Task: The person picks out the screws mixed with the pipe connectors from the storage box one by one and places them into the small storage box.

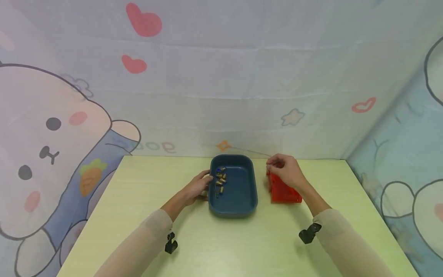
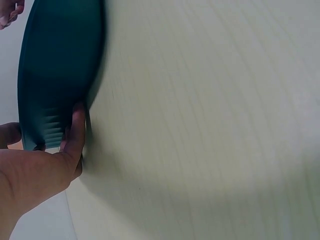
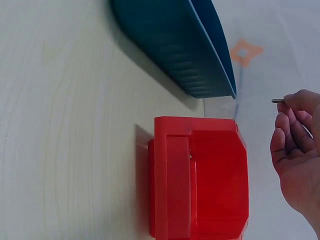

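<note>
**Pinching pin (image 3: 277, 100) with right hand (image 1: 285, 169), gripping tray (image 1: 238, 192) with left hand (image 1: 195, 188)**

Right hand: clamped at thumb and index tips on pin, other fingers loosely bent. Held past far end of bin (image 1: 285, 191), pin apart from bin in right wrist view.

Left hand: clamped on left wall of tray, with a digit over the rim and other fingers against the outside.

Tray: sitting on table (image 1: 221, 246), roughly midway between hands. Inside, along left side: loose brass bits (image 1: 219, 183) in a rough line, with small blue spots among them. Too small to count reliably.

Bin: red, just right of tray, with a gap of table between. Open inside in right wrist view, with a raised ledge along one edge. Tiny speck by ledge, too small to identify.

In the way: in head view, far end of bin partly covered by right hand, part of tray rim covered by left hand. In right wrist view, contents of tray hidden behind its ribbed wall.

Farther out: pale sleeves (image 1: 138, 242) reaching in from both lower sides over table, with a black wrist mount (image 1: 171, 243) on each. Behind table: backdrop (image 1: 235, 77) with printed hearts (image 1: 147, 24), star shapes and a big cartoon animal (image 1: 72, 127) at left. More printed cloth (image 1: 398, 154) along right side.
</note>
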`<state>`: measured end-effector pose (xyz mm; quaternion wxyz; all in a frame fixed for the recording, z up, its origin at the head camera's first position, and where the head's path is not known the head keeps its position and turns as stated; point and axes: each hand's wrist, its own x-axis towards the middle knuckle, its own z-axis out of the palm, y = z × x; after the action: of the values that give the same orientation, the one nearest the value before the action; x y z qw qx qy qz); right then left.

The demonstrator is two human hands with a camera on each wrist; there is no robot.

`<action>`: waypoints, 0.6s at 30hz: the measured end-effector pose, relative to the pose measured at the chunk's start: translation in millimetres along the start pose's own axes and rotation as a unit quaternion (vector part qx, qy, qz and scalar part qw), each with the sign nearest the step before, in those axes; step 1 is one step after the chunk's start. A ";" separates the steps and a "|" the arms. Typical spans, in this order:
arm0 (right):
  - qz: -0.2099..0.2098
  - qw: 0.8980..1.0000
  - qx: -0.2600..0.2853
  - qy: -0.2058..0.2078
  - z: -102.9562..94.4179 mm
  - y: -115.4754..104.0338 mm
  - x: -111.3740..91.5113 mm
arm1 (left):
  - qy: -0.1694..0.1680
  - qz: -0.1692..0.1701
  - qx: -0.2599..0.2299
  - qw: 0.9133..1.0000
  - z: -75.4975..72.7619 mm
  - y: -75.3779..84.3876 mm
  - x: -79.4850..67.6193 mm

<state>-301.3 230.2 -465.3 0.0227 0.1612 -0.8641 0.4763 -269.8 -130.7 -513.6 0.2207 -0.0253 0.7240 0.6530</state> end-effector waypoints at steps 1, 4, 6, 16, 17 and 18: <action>0.000 1.000 0.001 0.001 -0.7 0.1 -0.1 | 0.000 0.000 0.000 1.000 0.2 -0.2 0.2; 0.001 1.000 0.004 0.003 -2.3 0.0 -0.2 | 0.000 0.000 -0.001 1.000 0.3 -0.6 0.7; 0.004 1.000 0.006 0.003 -2.9 0.0 0.1 | -0.001 0.001 0.000 1.000 -0.3 -1.0 0.9; 0.012 1.000 0.011 0.011 -9.4 9.8 -0.3 | -0.002 0.003 0.002 1.000 -1.3 -1.4 0.3; 0.014 1.000 0.011 0.013 -10.1 11.5 -0.3 | -0.001 0.003 0.002 1.000 -1.3 -1.3 0.2; 0.016 1.000 0.009 0.015 -10.8 13.2 -0.2 | -0.001 0.003 0.002 1.000 -1.4 -1.2 0.0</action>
<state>-306.3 245.8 -470.2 0.0267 0.1405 -0.8618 0.4866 -269.8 -132.2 -514.7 0.2197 -0.0218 0.7253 0.6520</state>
